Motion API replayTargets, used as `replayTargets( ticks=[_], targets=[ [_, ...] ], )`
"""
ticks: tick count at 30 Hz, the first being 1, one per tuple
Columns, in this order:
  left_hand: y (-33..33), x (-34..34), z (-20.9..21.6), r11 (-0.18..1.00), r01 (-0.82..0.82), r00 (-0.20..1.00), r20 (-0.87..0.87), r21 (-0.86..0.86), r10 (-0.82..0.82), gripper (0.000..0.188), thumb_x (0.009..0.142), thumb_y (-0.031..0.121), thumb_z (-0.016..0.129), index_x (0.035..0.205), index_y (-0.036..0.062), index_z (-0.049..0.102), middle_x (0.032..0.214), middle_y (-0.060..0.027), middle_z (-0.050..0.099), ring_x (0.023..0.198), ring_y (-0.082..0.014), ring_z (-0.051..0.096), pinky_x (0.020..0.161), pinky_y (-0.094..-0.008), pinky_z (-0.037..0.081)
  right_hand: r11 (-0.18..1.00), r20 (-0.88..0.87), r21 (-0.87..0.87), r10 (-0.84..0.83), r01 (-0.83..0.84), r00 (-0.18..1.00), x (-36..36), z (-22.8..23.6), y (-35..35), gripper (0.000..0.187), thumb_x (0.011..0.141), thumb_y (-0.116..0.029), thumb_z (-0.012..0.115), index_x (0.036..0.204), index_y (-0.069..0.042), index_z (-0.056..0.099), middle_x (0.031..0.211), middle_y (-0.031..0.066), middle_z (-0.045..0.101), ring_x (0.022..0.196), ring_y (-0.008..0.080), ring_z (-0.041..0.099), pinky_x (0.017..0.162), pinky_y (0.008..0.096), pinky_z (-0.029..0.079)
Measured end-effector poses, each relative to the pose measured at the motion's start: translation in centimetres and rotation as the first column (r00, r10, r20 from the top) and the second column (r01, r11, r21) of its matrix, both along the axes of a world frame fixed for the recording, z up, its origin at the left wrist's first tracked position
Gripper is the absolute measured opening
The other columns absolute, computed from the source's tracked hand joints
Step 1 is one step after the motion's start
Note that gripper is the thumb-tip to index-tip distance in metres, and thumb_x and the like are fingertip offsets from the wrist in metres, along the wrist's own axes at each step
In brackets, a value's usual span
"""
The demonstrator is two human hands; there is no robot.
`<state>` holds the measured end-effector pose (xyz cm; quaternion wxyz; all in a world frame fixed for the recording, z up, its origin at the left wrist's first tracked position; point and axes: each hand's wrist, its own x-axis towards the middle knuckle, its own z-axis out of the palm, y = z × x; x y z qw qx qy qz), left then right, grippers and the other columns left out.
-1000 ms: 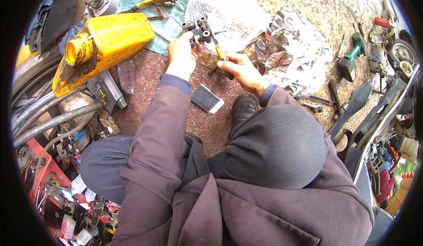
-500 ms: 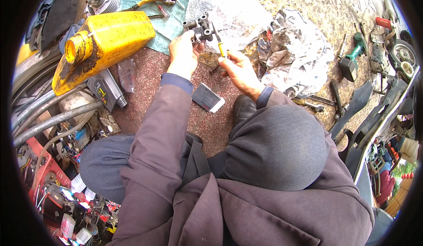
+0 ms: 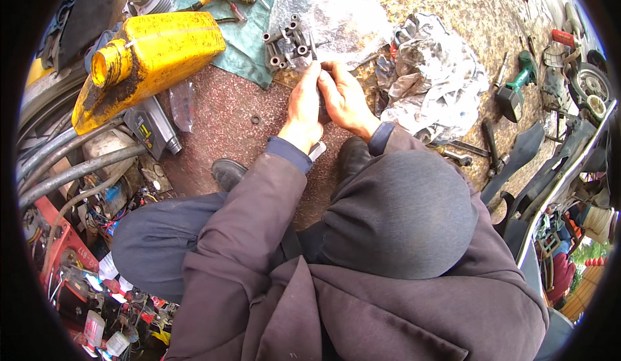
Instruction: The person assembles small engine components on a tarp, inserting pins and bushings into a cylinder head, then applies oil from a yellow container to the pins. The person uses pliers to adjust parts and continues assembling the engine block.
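Observation:
My left hand (image 3: 303, 107) and my right hand (image 3: 349, 102) are drawn together over the floor, thumbs side by side and fingers closed. A slim dark-bladed tool (image 3: 314, 49) stands up between the fingertips; the right hand grips it, and its yellow handle is now covered. What the left fingers hold, if anything, is hidden. Just beyond the hands a grey metal engine part with several tubular ends (image 3: 285, 45) lies at the edge of the clear plastic bag (image 3: 330, 11). A small ring (image 3: 255, 120) rests on the reddish floor, left of the left hand.
A stained yellow jerrycan (image 3: 174, 44) and a grey bottle (image 3: 154, 128) stand at left. Beyond is a green cloth (image 3: 249, 57) with yellow-handled tools. Crumpled silvery sheeting (image 3: 436, 76) lies at right, then wrenches (image 3: 459, 157) and a green cordless drill (image 3: 517, 86).
My left hand has let go of the metal part, which now lies beyond my hands. It has moved right and nearer to meet my right hand, covering most of the dark flat object below.

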<state>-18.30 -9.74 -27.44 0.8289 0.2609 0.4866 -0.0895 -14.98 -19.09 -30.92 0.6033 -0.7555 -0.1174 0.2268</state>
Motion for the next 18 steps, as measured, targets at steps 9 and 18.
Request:
replayTargets(
  ticks=[9,18],
  targets=[
    [0.6,0.1,-0.3,0.943,0.295,0.931,-0.271,0.157,-0.246,0.033,0.092,0.042,0.060,0.109,0.0135,0.056,0.091,-0.0030,0.057,0.077,-0.0167,0.057,0.068,-0.0395,0.050,0.930,-0.106,-0.359,0.047,-0.082,0.993,8.6,-3.0,0.8,0.046,0.100,-0.040,0.052,0.076,-0.001,0.061,0.056,0.0040,0.052,0.052,0.0152,0.050,0.051,0.0344,0.041],
    [0.7,0.1,-0.9,0.825,0.454,0.879,-0.319,0.335,-0.354,0.027,0.095,0.035,0.059,0.095,0.0081,0.057,0.073,-0.0010,0.054,0.056,-0.0112,0.053,0.045,-0.0264,0.044,0.955,-0.607,-0.198,0.055,-0.218,0.793,9.4,-2.3,1.4,0.043,0.096,-0.039,0.053,0.078,-0.001,0.060,0.052,0.0047,0.048,0.041,0.0160,0.044,0.040,0.0348,0.036]
  ],
)
